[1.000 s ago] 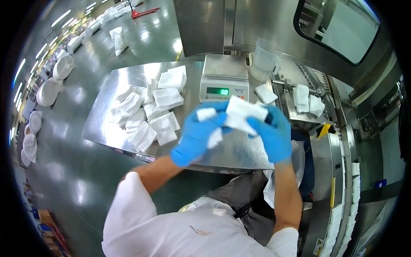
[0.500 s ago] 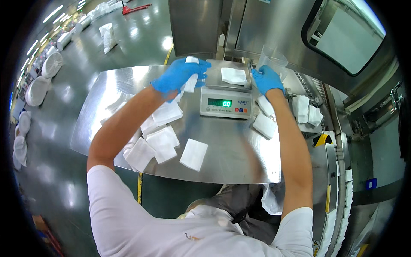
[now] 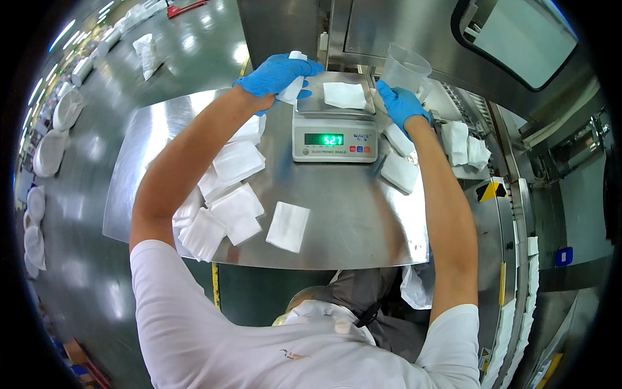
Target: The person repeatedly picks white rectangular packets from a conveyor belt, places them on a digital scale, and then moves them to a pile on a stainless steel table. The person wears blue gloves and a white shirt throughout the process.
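My left hand point(image 3: 275, 76), in a blue glove, is closed around a folded white pad point(image 3: 291, 89) beside the left edge of the scale's plate. The pad sticks out above and below the fingers. One white pad point(image 3: 345, 95) lies flat on the plate of the electronic scale point(image 3: 334, 144), whose green display is lit. My gloved right hand point(image 3: 403, 107) is just right of the plate, fingers partly stretched out, in front of the lower part of a clear plastic cup point(image 3: 407, 70). Whether it touches the cup, I cannot tell.
Several white pads point(image 3: 223, 207) overlap on the left of the steel table point(image 3: 337, 227), with a single pad point(image 3: 287, 227) beside them. Two more pads point(image 3: 400, 172) lie right of the scale. A conveyor point(image 3: 476, 117) and a steel machine point(image 3: 402, 29) border the table.
The scale's display has changed from zero to a reading. The view has shifted, so the table sits higher in the picture. Both hands keep about the same places beside the scale.
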### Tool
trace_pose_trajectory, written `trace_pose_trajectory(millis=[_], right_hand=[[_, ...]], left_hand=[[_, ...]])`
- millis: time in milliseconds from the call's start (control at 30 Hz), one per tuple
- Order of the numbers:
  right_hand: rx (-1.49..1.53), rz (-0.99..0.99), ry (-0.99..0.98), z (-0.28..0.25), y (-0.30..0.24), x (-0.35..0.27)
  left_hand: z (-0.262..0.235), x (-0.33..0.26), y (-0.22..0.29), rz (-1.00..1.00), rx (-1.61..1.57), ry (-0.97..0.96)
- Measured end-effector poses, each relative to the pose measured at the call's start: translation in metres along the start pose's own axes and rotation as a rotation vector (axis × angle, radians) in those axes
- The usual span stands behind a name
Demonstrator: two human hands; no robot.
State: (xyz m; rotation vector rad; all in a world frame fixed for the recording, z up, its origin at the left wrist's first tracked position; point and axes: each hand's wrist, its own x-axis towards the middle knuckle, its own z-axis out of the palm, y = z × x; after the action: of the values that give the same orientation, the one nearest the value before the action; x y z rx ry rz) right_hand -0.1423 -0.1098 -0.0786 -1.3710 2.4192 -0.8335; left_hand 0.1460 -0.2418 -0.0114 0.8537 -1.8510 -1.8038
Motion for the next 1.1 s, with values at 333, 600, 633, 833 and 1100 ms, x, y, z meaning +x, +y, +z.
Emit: trace_pose_trajectory(millis=[333,600,633,833,1100], right_hand=[[-0.111,-0.354,0.195,0.023,0.010,-0.032],[1.073,0.215,0.085,-0.036,0.040,-0.106],[1.261,0.214,0.095,-0.041,0.047,-0.124],[1.601,0.103,0.152,-0.077,0.099,-0.244],[1.259,0.282,0.497,-0.131,0.164,-0.402]], left_hand=[[0.071,0.025,-0.006,0.157,-0.003,-0.298],[0.161,0.006,-0.010,0.031,0.001,-0.118],[0.175,0.001,-0.010,0.042,-0.010,-0.191],[0.264,-0.030,-0.010,0.108,-0.091,-0.489],[0.409,-0.071,0.008,0.024,0.046,-0.862]])
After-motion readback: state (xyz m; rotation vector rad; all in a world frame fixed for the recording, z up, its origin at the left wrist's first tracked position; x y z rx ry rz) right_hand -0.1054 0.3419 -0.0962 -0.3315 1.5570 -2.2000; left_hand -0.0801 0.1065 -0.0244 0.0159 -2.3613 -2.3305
